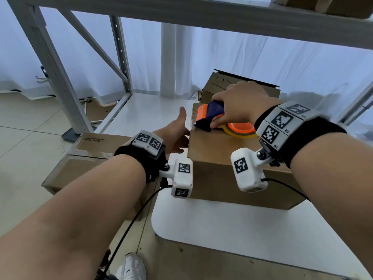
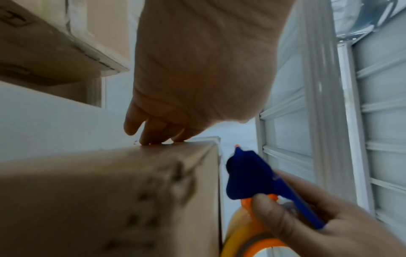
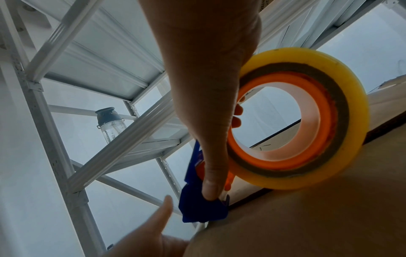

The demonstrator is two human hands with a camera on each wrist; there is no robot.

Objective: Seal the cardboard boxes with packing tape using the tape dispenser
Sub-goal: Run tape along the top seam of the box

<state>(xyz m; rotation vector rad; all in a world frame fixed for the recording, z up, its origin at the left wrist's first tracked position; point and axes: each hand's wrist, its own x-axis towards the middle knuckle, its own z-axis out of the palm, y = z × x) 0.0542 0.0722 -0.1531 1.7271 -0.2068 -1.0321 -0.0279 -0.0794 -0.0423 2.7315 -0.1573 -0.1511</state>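
Now, nearest to us, the white table (image 1: 222, 225) carries the cardboard box (image 1: 222, 158) we are sealing, set close to the table's left edge so both arms can reach over it. Our left hand (image 1: 175, 134) sits at the box's far left corner, fingers (image 2: 151, 137) fairly straight and pressed to the side wall just under the top edge, thumb up and free; we judge it is pinning the tape end and bracing the box so it won't slide under the pull. Our right hand (image 1: 240, 104) is wrapped around the tape dispenser (image 1: 210, 116), thumb (image 3: 211, 173) pushing down near its blue nose. That nose sits right at the far left edge of the box top, with the yellow tape roll (image 3: 303, 120) trailing behind it, toward the wrist, over the lid. Held low and flat like this, the tool should lay tape along the centre seam.

Left of the table, lower down, a second box (image 1: 84, 156) already shows a glossy strip along its top. Beyond our box another carton (image 1: 218, 85) stands with a flap raised, seemingly not sealed yet. Farther still, grey shelving (image 1: 60, 77) and a water bottle (image 3: 111, 123).
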